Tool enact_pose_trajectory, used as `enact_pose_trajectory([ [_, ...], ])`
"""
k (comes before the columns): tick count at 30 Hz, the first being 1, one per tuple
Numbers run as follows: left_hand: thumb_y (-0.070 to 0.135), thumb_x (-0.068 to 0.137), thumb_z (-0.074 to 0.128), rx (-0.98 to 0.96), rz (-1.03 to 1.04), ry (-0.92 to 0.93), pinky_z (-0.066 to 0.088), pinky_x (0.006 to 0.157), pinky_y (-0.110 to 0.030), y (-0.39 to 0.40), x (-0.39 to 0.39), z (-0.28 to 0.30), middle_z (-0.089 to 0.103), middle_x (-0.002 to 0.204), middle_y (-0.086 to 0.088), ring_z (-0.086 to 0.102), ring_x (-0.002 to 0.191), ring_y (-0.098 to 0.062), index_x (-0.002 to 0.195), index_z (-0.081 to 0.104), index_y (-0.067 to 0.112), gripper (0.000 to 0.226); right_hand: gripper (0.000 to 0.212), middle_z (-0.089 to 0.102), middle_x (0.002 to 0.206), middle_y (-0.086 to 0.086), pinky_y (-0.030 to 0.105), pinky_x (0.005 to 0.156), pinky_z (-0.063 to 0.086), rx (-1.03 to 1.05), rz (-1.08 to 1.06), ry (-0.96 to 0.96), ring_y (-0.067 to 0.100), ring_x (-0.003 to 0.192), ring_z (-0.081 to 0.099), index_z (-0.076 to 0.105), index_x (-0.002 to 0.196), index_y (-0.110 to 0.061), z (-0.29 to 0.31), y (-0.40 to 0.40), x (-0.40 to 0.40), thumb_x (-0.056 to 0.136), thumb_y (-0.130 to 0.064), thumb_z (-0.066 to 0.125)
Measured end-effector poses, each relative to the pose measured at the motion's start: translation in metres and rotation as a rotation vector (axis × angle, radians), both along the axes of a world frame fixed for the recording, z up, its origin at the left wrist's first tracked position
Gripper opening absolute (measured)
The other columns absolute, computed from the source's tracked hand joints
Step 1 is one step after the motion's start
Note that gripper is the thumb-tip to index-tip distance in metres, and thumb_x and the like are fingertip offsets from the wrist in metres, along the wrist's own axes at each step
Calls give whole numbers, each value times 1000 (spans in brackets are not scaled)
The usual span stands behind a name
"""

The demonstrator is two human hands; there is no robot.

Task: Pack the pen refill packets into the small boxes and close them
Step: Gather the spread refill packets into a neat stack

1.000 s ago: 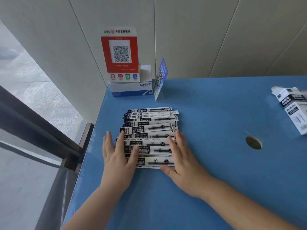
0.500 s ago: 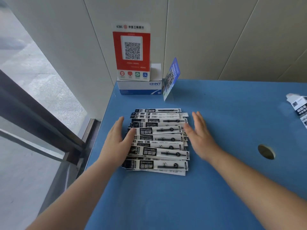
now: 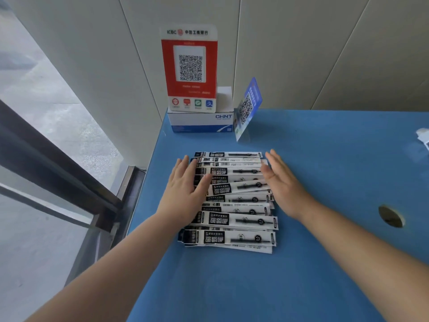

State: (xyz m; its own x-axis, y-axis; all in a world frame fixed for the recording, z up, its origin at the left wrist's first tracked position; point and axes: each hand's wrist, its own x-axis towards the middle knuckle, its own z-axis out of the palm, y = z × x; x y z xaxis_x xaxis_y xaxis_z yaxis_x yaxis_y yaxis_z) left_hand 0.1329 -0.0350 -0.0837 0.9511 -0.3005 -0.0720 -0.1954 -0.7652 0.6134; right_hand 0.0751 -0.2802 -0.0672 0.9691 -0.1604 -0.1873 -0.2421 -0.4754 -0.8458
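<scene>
A fanned row of several black-and-white pen refill packets (image 3: 236,201) lies on the blue table (image 3: 325,159), running from near me toward the wall. My left hand (image 3: 185,189) lies flat, fingers spread, on the left ends of the middle packets. My right hand (image 3: 283,182) stands on its edge, fingers straight, against the right ends of the far packets. Neither hand grips anything. Only a white corner of a small box (image 3: 423,138) shows at the right edge of the view.
A white CHNT box (image 3: 199,123) with a red QR sign (image 3: 189,66) on it stands at the back, a tilted blue QR card (image 3: 247,110) beside it. A round cable hole (image 3: 391,216) lies at the right. The table's left edge drops beside a window frame.
Both hands slid from the near end of the packet row toward the far end, squeezing its sides. The view shifted left, so the small boxes at the right have almost left the frame.
</scene>
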Motion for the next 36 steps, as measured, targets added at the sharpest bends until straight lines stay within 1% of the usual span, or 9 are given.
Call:
enact_pose_trajectory([
  [3, 82, 86, 16, 4, -60, -10, -1, 117, -25, -5, -2, 1, 4, 167, 16, -8, 150, 2, 160, 16, 31, 91, 91, -9, 170, -14, 12, 116, -1, -48, 146, 48, -13, 144, -4, 8, 163, -26, 2, 8, -3, 86, -70, 28],
  [6, 80, 86, 16, 12, -25, -41, 1, 116, -27, -5, -5, 7, -2, 167, 17, -13, 150, 2, 160, 11, 35, 87, 98, -28, 167, -7, 28, 124, -6, -300, 234, 17, 5, 153, -20, -4, 163, -23, 8, 14, -12, 85, -73, 28],
  [10, 78, 92, 22, 113, -29, -198, 0, 116, -29, 7, -31, 16, -5, 167, 12, -19, 149, -1, 159, 6, 37, 80, 105, -42, 160, -8, 36, 123, -8, -582, 329, -104, 11, 151, -32, -17, 160, -29, 7, 7, -53, 83, -88, 24],
  [13, 75, 88, 41, 189, -273, -389, 9, 123, -37, 20, -59, 17, 10, 168, 0, -4, 155, -17, 160, 20, 24, 90, 103, -32, 166, 2, 47, 124, -1, -743, 472, -207, 21, 155, -25, -17, 160, -29, -5, 15, -87, 89, -84, 32],
  [17, 72, 88, 50, 418, -598, -548, 18, 120, -46, 25, -83, 8, 25, 164, -9, 15, 153, -30, 154, 38, 17, 86, 87, -34, 165, 5, 48, 128, 2, -818, 500, -115, 21, 153, -30, -16, 158, -24, -18, 31, -94, 99, -69, 28],
  [23, 54, 95, 49, 525, -486, -581, 29, 117, -55, 1, -86, 8, 35, 159, -16, 29, 148, -36, 148, 47, 10, 69, 72, 18, 170, 10, 40, 126, 18, -710, 335, -335, 25, 158, 14, 35, 157, -12, 0, 25, -71, 97, -52, 43],
  [26, 51, 94, 58, 539, -563, -608, 28, 117, -55, -9, -93, 8, 34, 159, -17, 29, 148, -37, 150, 45, 10, 70, 65, 19, 170, 7, 38, 126, 18, -690, 312, -288, 23, 157, 16, 31, 158, -13, 15, 22, -26, 103, -46, 38],
  [32, 60, 98, 43, 622, -536, -548, 37, 113, -52, -18, -87, 10, 37, 156, -19, 33, 146, -36, 146, 46, 1, 76, 63, 4, 172, 4, 43, 127, 2, -743, 412, 47, 24, 159, 0, 9, 163, -24, 10, 28, 57, 108, -51, 24],
  [36, 62, 99, 23, 682, -510, -465, 32, 116, -52, -25, -80, 10, 31, 158, -19, 27, 148, -36, 150, 39, 0, 82, 57, 15, 171, 3, 43, 127, 6, -776, 458, 73, 23, 157, 11, 18, 162, -27, 1, 30, 64, 109, -47, 22],
])
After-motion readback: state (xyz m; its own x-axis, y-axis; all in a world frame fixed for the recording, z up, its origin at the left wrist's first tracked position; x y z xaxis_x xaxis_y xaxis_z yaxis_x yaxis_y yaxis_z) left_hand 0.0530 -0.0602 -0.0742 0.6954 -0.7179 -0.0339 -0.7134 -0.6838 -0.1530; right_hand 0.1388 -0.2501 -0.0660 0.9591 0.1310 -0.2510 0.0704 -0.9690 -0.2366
